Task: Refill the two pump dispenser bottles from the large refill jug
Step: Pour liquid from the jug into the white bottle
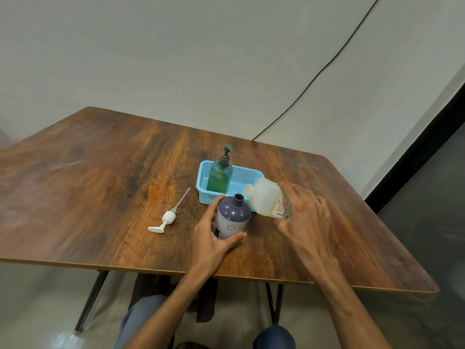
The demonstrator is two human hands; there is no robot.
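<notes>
A purple-and-white bottle (pixel 232 217) stands on the table with its neck uncapped, and my left hand (pixel 214 238) wraps around its lower body. Its white pump head (pixel 166 219) with the long dip tube lies flat on the wood to the left. My right hand (pixel 305 217) holds the translucent white refill jug (pixel 266 199) tilted to the left, with its top end just right of the open neck. No liquid stream is visible. A green pump dispenser (pixel 220 173) with a grey pump stands upright in the left end of a light blue basket (pixel 241 176).
The brown wooden table (pixel 100 177) ends close to my body, with its right corner at the lower right. A black cable (pixel 314 79) runs down the wall to the table's far edge. My knees show below the table.
</notes>
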